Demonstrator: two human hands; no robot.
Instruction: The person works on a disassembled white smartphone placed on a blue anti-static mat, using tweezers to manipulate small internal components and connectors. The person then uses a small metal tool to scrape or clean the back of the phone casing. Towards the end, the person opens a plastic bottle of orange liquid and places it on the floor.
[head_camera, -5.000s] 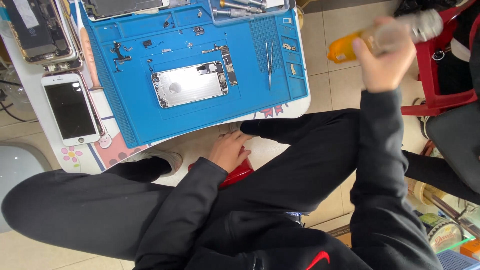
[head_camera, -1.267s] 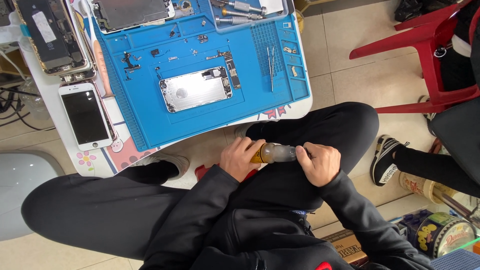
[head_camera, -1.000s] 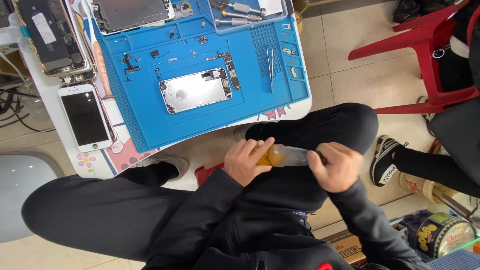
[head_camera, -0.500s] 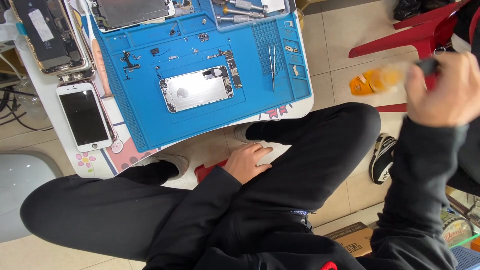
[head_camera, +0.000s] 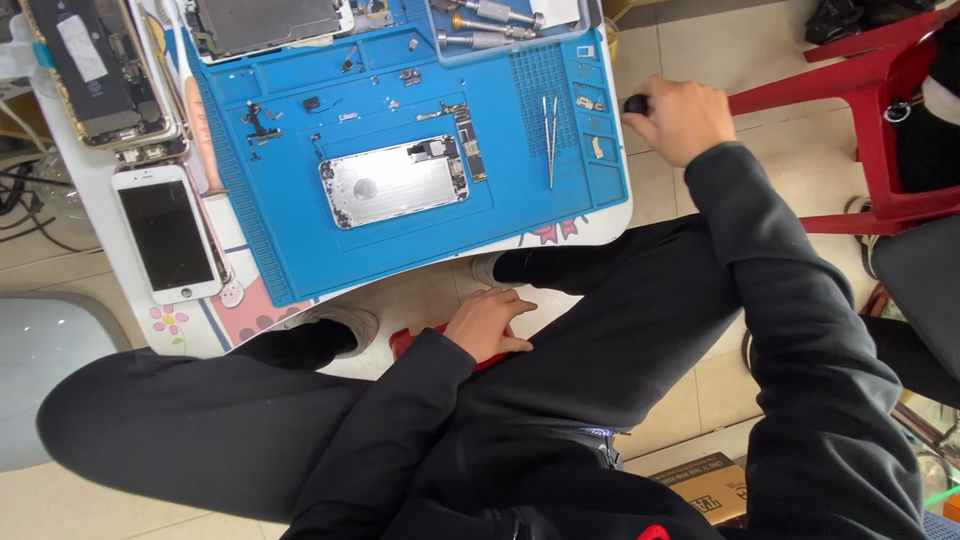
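My right hand (head_camera: 676, 117) is closed in a fist at the right edge of the blue work mat (head_camera: 290, 250). Only the dark tip of a bottle (head_camera: 635, 102) shows past its fingers; the rest is hidden in the fist. My left hand (head_camera: 488, 323) rests between my legs on the red stool seat (head_camera: 410, 340), fingers loose and holding nothing. On the mat lies an opened silver phone housing (head_camera: 395, 181), with two tweezers (head_camera: 549, 140) to its right.
A white phone (head_camera: 167, 235) lies face up left of the mat, with a stripped dark phone (head_camera: 95, 65) above it. Screwdrivers in a tray (head_camera: 490, 20) sit at the mat's top. A red plastic chair (head_camera: 870, 120) stands at right, a cardboard box (head_camera: 700, 485) below.
My right hand swung out to the right with the orange bottle, then came back in to the mat's right edge. My left hand let go of the bottle and settled on the stool.
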